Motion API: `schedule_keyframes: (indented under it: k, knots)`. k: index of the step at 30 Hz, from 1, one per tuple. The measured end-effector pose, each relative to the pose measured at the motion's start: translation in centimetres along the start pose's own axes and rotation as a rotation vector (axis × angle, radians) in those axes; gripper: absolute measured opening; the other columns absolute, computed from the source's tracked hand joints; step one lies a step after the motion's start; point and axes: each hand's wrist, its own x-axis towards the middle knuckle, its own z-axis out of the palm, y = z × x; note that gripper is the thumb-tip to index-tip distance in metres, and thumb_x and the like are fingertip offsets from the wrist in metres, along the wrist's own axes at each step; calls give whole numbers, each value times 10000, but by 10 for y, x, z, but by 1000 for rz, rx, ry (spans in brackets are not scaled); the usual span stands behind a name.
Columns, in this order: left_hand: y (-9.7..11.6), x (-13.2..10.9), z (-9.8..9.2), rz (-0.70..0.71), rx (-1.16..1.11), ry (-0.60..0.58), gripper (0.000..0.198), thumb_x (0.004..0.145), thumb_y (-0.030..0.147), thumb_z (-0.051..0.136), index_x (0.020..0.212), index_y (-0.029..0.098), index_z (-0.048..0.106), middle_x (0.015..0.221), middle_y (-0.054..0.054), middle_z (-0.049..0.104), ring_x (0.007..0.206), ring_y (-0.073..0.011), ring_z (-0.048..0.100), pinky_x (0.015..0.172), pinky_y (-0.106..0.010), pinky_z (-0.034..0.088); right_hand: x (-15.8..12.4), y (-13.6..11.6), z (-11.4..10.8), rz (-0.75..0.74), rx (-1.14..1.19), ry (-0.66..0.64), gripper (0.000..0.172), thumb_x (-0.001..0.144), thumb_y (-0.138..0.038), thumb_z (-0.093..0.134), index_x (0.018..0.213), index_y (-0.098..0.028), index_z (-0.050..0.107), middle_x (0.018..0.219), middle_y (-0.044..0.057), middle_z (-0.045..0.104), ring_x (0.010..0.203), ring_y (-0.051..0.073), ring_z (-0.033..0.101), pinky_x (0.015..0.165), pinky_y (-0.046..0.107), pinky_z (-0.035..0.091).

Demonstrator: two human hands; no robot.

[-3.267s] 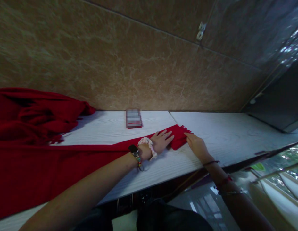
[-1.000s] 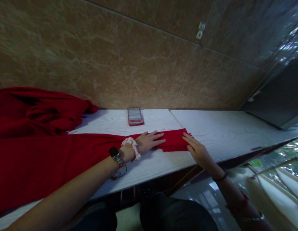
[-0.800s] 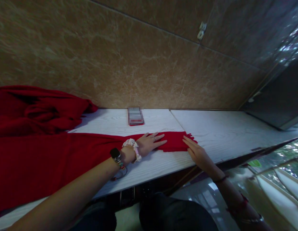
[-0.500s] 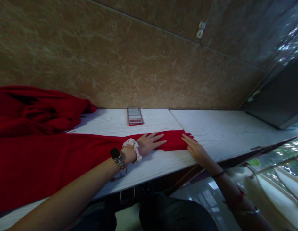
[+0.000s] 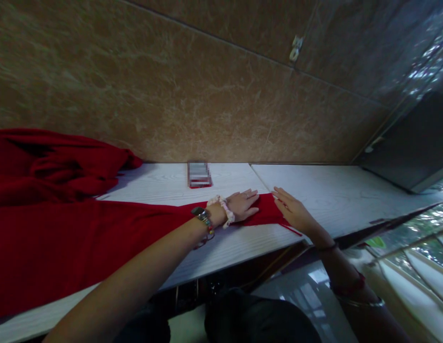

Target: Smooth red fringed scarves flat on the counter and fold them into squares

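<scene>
A long red scarf (image 5: 75,243) lies along the white wood-grain counter (image 5: 310,186), wide at the left and narrowing to a folded strip at its right end. My left hand (image 5: 245,205) rests flat on that strip with its fingers spread. At the scarf's right end is my right hand (image 5: 293,209), its fingers stretched out over the edge and covering most of the fringe. One red strand shows below the right palm. The scarf's far left part is bunched in a heap (image 5: 60,166) against the wall.
Behind the scarf, near the wall, lies a small rectangular item (image 5: 199,174) with a blurred face and red lower edge. A brown marbled tile wall (image 5: 193,95) rises behind the counter. A dark box-like object (image 5: 414,147) stands at the right end, and a window is beyond it.
My left hand has slid right along the scarf strip, closer to my right hand. My right hand has shifted slightly right and now covers more of the fringed end.
</scene>
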Motion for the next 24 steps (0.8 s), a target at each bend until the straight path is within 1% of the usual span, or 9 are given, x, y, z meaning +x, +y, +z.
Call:
schedule_keyframes:
  k: [2,4,8,10,12,14,18,21,24]
  knots:
    - [3,4,13,-33,2,27,511,902,319,359,1336,55,302,1401,-143,273,1288,-239,249,1032,-367,256,11,1,6,-14,-29,-11,434,868,-267,296,1213,-107,505,1309,145,449,1237,225,361,1031,435,287]
    - [3,3,25,-54,-9,57,512,905,323,345,1341,59,297,1407,-127,267,1294,-241,234,1040,-381,243,15,6,19,-21,-34,-71,434,864,-259,302,1235,-121,481,1310,133,452,1233,220,369,1021,437,301]
    - [-1,-1,36,-47,-56,85,518,906,338,323,1353,80,282,1420,-99,246,1299,-242,218,1045,-403,237,5,25,40,76,2,-143,456,878,-278,274,1303,-166,395,1332,109,427,1240,220,355,1012,468,294]
    - [-1,-1,37,-44,-70,93,522,903,345,323,1355,87,281,1422,-92,244,1298,-242,223,1045,-411,236,-2,32,40,133,-6,-167,462,880,-270,261,1322,-181,364,1349,104,401,1254,238,325,1006,511,271]
    - [0,-1,37,-47,-77,99,522,900,344,327,1355,90,284,1421,-87,248,1296,-240,227,1047,-415,232,-5,33,34,167,-27,-203,462,877,-256,261,1323,-186,360,1365,101,374,1263,252,302,997,542,256]
    - [2,0,35,-61,-82,99,520,897,339,334,1352,91,291,1420,-84,249,1297,-240,226,1049,-418,227,-2,29,24,169,-60,-194,462,869,-233,262,1314,-177,373,1379,103,352,1275,254,276,998,550,244]
    - [6,0,31,-88,-94,79,522,890,337,353,1346,89,303,1417,-90,253,1300,-236,221,1049,-414,227,12,5,14,128,-79,-25,472,857,-207,250,1301,-121,387,1369,126,372,1282,223,272,1031,476,241]
    - [8,-2,29,-133,-98,89,560,887,356,363,1354,60,273,1417,-118,242,1305,-231,209,1056,-392,214,16,-11,26,71,-66,-12,465,862,-231,251,1277,-101,416,1318,152,439,1242,224,356,1017,453,285]
    - [5,-9,30,-208,-103,90,616,890,417,343,1363,39,230,1414,-150,231,1307,-237,200,1053,-393,217,13,-13,42,31,-88,-43,459,862,-239,261,1259,-90,438,1295,167,462,1236,243,363,1004,473,290]
